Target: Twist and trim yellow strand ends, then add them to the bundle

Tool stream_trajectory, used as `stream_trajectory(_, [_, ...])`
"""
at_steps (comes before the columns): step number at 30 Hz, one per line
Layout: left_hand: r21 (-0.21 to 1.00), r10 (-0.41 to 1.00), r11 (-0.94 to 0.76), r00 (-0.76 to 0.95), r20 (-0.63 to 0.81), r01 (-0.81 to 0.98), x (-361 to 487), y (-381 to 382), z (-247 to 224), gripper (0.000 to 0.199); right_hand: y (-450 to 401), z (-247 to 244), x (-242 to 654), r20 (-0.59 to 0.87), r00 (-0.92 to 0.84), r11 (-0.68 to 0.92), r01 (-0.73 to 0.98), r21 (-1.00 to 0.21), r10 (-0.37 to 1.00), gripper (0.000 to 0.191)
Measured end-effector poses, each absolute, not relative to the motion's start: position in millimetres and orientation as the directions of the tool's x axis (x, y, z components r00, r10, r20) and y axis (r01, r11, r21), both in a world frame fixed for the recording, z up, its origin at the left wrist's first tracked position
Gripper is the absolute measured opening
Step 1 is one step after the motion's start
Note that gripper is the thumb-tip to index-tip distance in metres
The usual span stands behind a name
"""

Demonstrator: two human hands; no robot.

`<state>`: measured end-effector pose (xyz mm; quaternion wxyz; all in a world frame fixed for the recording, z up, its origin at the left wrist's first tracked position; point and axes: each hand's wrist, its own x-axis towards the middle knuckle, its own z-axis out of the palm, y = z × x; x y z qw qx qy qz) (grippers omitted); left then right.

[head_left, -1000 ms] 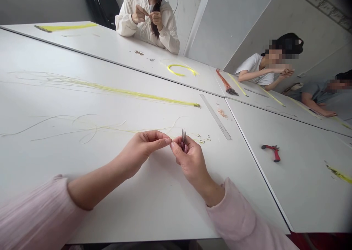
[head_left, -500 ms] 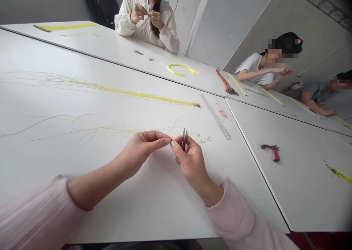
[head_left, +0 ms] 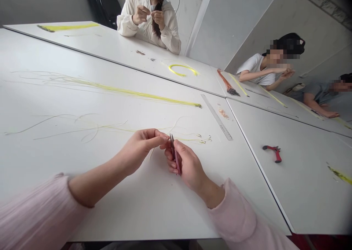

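My left hand [head_left: 143, 147] is closed in a pinch on a thin pale fishing line [head_left: 151, 153], whose end hangs below the fingers. What sits right at the fingertips is too small to make out. My right hand [head_left: 189, 162] is wrapped round small thread snips [head_left: 175, 155] with pinkish handles. Their blades point up, close to the left fingertips. Behind the hands, several fish hooks [head_left: 203, 141] tied to yellowish lines lie on the white table [head_left: 132, 206]. Loose strands [head_left: 66, 132] trail off to the left.
A bundle of yellow lines with hooks [head_left: 143, 94] lies farther back. Beside it are a ruler [head_left: 217, 117] and small orange-pink bits [head_left: 223, 113]. Red-handled pliers [head_left: 272, 153] rest on the right-hand table. Co-workers [head_left: 150, 21] sit across the tables, one holding something small.
The snips have turned from upright above my right fist into my right fingers' grip, blades now near the left fingertips. My right fingertips have parted from the left's pinch.
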<state>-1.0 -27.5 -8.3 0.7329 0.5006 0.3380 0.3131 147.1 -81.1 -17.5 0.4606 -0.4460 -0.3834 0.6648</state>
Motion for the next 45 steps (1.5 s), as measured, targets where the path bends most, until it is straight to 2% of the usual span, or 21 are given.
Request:
stream_trajectory(8, [0.961,0.805,0.273,0.559,-0.201,-0.047,-1.5,-25.4,-13.9,0.013,-82.4,-20.1,144.6,-0.271,-0.246,-0.345,-0.339,-0.875,0.931,0.036])
stream_trajectory(45, [0.958,0.765,0.277,0.585,-0.269,0.077,-5.1,-21.3,-9.1,0.013,-79.9,-19.2,151.7,-0.348,-0.274,-0.410,-0.218,-0.885,0.897,0.035])
